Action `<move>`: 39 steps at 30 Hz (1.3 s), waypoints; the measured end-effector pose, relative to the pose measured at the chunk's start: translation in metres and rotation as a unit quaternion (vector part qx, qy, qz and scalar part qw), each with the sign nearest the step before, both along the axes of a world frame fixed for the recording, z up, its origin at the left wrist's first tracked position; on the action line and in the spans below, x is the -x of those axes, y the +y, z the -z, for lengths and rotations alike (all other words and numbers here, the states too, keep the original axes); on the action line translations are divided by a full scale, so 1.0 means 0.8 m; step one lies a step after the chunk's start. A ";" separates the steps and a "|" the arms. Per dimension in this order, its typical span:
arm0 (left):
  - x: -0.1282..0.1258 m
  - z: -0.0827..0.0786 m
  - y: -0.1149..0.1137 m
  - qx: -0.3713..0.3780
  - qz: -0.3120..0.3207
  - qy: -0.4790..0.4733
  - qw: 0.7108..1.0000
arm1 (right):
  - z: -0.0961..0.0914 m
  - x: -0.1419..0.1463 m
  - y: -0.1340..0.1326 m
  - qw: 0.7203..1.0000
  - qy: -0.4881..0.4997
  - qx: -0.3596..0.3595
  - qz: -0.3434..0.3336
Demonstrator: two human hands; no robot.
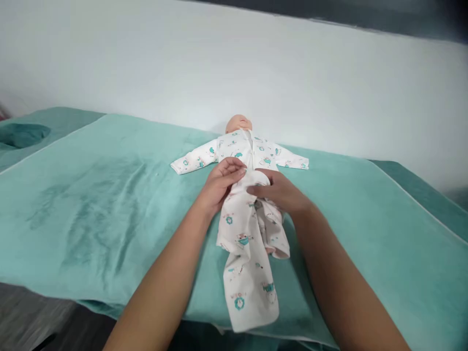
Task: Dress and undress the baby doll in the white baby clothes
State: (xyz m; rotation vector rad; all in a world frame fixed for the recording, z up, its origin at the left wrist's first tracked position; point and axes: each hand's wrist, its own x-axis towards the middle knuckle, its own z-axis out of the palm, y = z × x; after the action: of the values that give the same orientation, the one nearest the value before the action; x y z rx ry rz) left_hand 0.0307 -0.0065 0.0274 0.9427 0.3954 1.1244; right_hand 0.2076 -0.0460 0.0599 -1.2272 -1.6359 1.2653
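Observation:
A baby doll (239, 124) lies on its back, head toward the wall, in a white printed top (234, 144) with both sleeves spread sideways. White pants (243, 239) with the same green print cover its lower body, one leg stretched toward me and the other bunched up. My left hand (223, 183) pinches the pants at the waist, thumb and fingers together. On the opposite side of the waistband, my right hand (276, 190) grips the fabric, its thumb on top and its fingers partly hidden by the cloth. A bit of the doll's leg shows at the shorter pant leg's opening.
A green plush cover (109, 204) lies over the bed, wrinkled at left. Behind the doll's head rises a white wall (183, 63). More green fabric (25, 134) is heaped at the far left. The bed's front edge is close to me, above a dark floor (32, 312).

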 end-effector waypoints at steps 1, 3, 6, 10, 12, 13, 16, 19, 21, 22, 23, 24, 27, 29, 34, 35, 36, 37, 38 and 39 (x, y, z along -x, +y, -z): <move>0.002 0.004 0.002 -0.002 0.016 0.010 1.000 | 0.013 -0.002 0.002 0.997 0.064 0.004 0.034; 0.006 0.007 0.002 -0.017 0.051 0.041 0.998 | 0.032 -0.004 0.005 0.983 0.168 0.013 0.072; 0.014 -0.001 0.001 -0.054 0.101 0.097 0.989 | 0.037 -0.002 0.009 0.961 0.262 0.033 0.089; 0.019 -0.013 -0.004 -0.063 0.187 0.156 0.968 | 0.031 0.003 0.011 0.950 0.282 0.036 0.129; 0.017 -0.011 -0.008 -0.053 0.179 0.143 0.972 | 0.031 0.005 0.010 0.950 0.277 0.029 0.139; 0.016 -0.008 -0.010 -0.045 0.160 0.123 0.978 | 0.031 0.005 0.009 0.951 0.273 0.027 0.140; 0.012 0.002 -0.014 -0.013 0.087 0.050 0.995 | 0.031 0.003 0.007 0.963 0.244 0.024 0.112; 0.011 0.010 -0.015 0.031 0.031 -0.006 0.999 | 0.024 0.000 0.003 0.988 0.153 0.025 0.019; 0.011 0.012 -0.015 0.057 0.007 -0.026 0.998 | 0.017 -0.002 0.000 0.996 0.063 0.045 -0.053; 0.011 0.012 -0.015 0.068 0.000 -0.031 0.997 | 0.015 -0.003 -0.001 0.995 0.024 0.058 -0.083; 0.011 0.013 -0.016 0.076 -0.003 -0.035 0.996 | 0.013 -0.004 -0.003 0.992 -0.001 0.067 -0.103; 0.011 0.013 -0.016 0.082 -0.003 -0.035 0.996 | 0.013 -0.004 -0.004 0.991 -0.007 0.070 -0.112; 0.009 0.011 -0.018 0.082 0.013 -0.004 0.997 | 0.022 -0.004 -0.003 0.994 0.082 0.044 -0.051; 0.009 0.008 -0.019 0.064 0.041 0.054 0.996 | 0.030 -0.003 0.000 0.986 0.163 0.019 0.029; 0.017 -0.002 -0.019 -0.047 0.111 0.224 0.967 | 0.038 0.005 0.005 0.969 0.222 -0.026 0.109; 0.019 -0.003 -0.020 -0.064 0.119 0.240 0.961 | 0.037 0.006 0.006 0.970 0.213 -0.029 0.112; 0.020 -0.002 -0.020 -0.072 0.124 0.247 0.958 | 0.037 0.006 0.006 0.972 0.202 -0.031 0.116; 0.020 -0.001 -0.021 -0.074 0.121 0.240 0.960 | 0.036 0.006 0.006 0.974 0.191 -0.030 0.117; 0.019 0.001 -0.022 -0.068 0.112 0.221 0.967 | 0.035 0.005 0.005 0.976 0.180 -0.030 0.116; 0.018 0.004 -0.023 -0.053 0.097 0.190 0.976 | 0.034 0.002 0.005 0.980 0.168 -0.028 0.107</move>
State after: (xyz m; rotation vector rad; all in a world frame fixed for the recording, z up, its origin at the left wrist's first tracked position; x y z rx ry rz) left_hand 0.0166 -0.0248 0.0245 1.2690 0.5432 0.7914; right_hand 0.2057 -0.0418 0.0325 -1.0552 -1.2542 1.2066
